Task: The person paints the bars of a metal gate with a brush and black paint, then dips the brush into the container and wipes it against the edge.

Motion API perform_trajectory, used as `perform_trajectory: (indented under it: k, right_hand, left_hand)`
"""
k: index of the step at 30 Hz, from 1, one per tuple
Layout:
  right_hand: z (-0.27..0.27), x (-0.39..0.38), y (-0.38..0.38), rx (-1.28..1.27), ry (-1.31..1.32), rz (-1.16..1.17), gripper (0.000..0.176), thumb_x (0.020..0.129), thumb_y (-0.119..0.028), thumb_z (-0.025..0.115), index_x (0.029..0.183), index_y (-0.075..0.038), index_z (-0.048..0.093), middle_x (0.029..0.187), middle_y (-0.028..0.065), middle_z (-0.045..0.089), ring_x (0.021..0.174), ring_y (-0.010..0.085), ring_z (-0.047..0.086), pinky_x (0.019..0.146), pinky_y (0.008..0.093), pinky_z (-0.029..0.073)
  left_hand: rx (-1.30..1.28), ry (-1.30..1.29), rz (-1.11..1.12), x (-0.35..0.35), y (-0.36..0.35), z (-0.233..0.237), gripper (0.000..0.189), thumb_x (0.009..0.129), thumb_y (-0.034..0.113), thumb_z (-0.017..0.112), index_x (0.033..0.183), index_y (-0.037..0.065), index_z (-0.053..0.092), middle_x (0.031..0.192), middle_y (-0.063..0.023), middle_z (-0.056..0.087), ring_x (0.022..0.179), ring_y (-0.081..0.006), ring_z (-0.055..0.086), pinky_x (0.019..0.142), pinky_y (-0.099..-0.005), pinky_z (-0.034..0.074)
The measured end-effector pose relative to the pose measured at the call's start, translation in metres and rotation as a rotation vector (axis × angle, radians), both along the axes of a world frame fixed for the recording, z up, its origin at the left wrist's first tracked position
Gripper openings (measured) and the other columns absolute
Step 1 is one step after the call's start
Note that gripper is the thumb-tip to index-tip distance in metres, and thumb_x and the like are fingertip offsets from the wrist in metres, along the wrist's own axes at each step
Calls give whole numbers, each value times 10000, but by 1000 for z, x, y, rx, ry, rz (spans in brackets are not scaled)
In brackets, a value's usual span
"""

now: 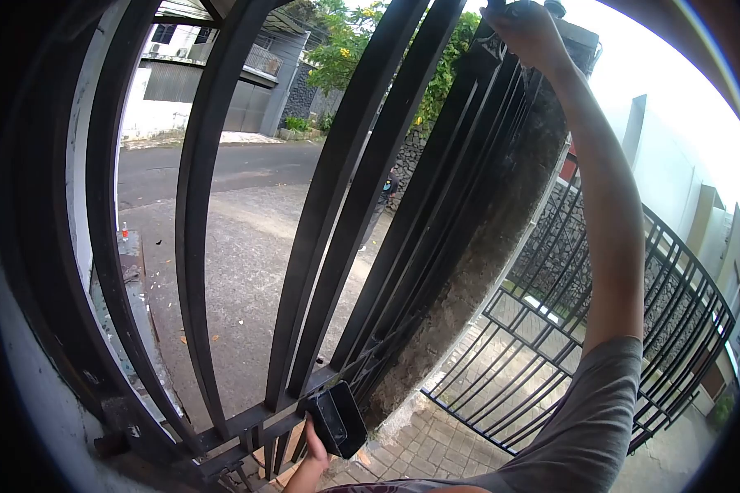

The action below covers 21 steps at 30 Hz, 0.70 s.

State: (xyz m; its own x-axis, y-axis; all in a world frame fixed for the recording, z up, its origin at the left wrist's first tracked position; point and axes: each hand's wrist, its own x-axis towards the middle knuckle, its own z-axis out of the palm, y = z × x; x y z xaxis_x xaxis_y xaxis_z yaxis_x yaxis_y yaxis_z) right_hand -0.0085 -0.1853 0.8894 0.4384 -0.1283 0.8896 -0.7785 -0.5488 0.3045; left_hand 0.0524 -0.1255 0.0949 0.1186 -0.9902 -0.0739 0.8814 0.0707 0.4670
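Right hand (528, 33) high, left hand (316, 453) low.

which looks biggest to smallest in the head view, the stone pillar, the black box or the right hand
1. stone pillar, by far
2. right hand on the gate and black box look alike; not ranked

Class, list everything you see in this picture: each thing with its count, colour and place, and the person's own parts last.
gate bars: many, black, curving across the near view
black box: one, black, on the lower rail
stone pillar: one, dark grey, centre, behind the bars
fence: one, black, lower right
street: one, grey, beyond the bars
tree: one, green with yellow flowers, top centre
sleeve: one, grey, lower right
left hand: bottom centre, holding the black box
right hand: raised, gripping the top of the gate bars
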Motion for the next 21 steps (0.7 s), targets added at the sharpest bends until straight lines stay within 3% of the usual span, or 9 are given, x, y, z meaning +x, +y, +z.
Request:
perform_trajectory:
  k: [2,5,9,13,14,17,18,21]
  right_hand:
    - [1,-3,-15,-208,-63,142,238,892,-175,704,767,24,667,561,97,614,506,181,585,481,366,461]
    - [-10,-6,-30,-369,396,123,273,901,-176,688,746,46,646,561,105,613,499,204,575,484,393,441]
    - [-79,9,32,199,68,-142,320,918,-210,693,720,39,658,562,109,627,468,180,569,453,359,455]
    - [-97,-5,-2,-113,-103,35,270,909,-220,715,850,43,741,573,111,644,492,152,606,483,329,507]
    - [-115,-9,1,-79,-16,30,216,912,-191,700,869,11,765,606,112,672,498,150,616,513,336,528]
    - [-129,-22,-33,-207,588,266,201,915,-166,686,816,-8,763,604,92,671,493,137,597,518,333,512]
    - [-138,-19,-14,-63,576,327,197,893,-127,691,747,-2,734,595,94,663,488,144,594,509,337,491]
    - [-151,-15,5,161,158,-3,209,873,-114,698,701,5,698,590,119,655,500,156,626,504,345,483]
  left_hand:
    - [2,11,1,3,3,3,774,1004,660,397,1529,91,393,1485,-84,525,1323,-245,534,1125,-385,403]
    - [-24,13,52,9,14,9,732,1019,639,377,1519,104,404,1466,-83,536,1325,-249,537,1115,-393,421]
    - [6,105,41,20,32,-7,713,1023,639,351,1504,119,436,1460,-78,541,1321,-267,543,1109,-411,434]
    - [-19,192,28,24,54,2,731,1009,665,357,1506,135,439,1452,-78,545,1301,-279,559,1096,-442,455]
    - [13,156,70,25,55,-4,734,1007,669,356,1506,136,440,1451,-79,546,1297,-279,562,1093,-442,456]
    - [-24,175,65,25,65,-7,730,1011,667,346,1500,134,445,1450,-81,545,1301,-272,556,1101,-432,446]
    - [7,211,60,25,67,-4,726,1015,663,344,1494,127,449,1443,-80,548,1299,-260,554,1105,-417,439]
    - [54,173,144,18,63,-19,644,1022,606,381,1440,134,519,1393,-63,594,1263,-265,582,1088,-424,452]
